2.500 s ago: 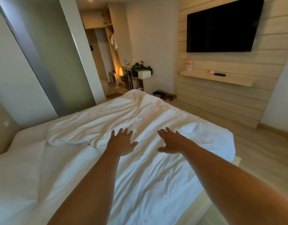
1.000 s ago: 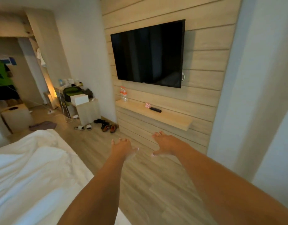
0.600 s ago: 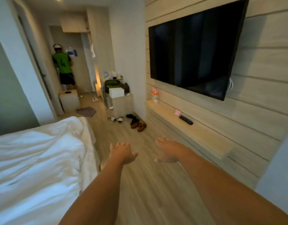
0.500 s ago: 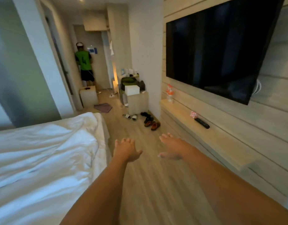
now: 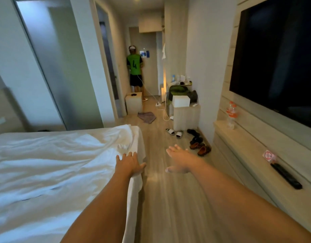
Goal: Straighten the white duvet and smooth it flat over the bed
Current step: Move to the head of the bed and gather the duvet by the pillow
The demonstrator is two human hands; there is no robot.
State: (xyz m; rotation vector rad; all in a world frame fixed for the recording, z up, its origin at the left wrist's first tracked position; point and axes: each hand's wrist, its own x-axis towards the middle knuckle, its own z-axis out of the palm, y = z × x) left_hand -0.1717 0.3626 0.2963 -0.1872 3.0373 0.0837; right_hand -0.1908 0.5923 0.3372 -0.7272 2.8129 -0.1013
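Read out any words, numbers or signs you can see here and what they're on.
"4": on the back of the green shirt.
Blue door sign: too blurred to read.
Bottle label: too blurred.
Shelf card: red prohibition symbol, no legible words.

Head view, forward-down along bed [image 5: 46,172] edge

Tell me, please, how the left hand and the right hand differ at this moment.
The left hand is over the edge of the white duvet; the right hand is over the floor beside it. The left hand's fingers point ahead; the right hand's slant towards the duvet. Both are open, palm down, holding nothing.
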